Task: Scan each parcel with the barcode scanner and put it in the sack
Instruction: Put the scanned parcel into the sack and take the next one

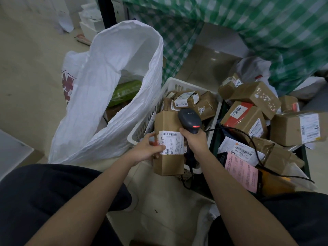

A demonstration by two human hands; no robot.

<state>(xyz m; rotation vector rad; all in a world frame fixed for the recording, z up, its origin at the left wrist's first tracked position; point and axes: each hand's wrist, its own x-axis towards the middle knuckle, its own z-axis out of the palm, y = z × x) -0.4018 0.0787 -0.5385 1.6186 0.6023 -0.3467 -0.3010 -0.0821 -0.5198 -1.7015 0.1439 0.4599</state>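
A brown cardboard parcel [168,142] is held at the centre of the view, over the near edge of a white plastic basket [152,110]. It is gripped by the left hand [148,150] from the nine o'clock side, with the thumb laid across the edge of its white shipping label [171,142] and the fingers curled round the box. The label faces up, its barcode near the top edge. A dark barcode scanner [190,119] is gripped by the right hand [195,141], the fingers wrapped round its handle; the scanner head lies at twelve o'clock from that hand, just above the label, and a red light is lit on it. A black cable [248,137] is seen running from the scanner towards four o'clock, across a heap of parcels. More small brown boxes [191,102] are piled inside the basket. At ten o'clock from the held parcel a large white sack [113,71] stands open on the floor, with a green package [126,91] visible inside it. At two o'clock further cardboard boxes [255,96] are stacked, and a pink paper sheet [241,173] lies at four o'clock. Green checked cloth [248,18] hangs at twelve o'clock.
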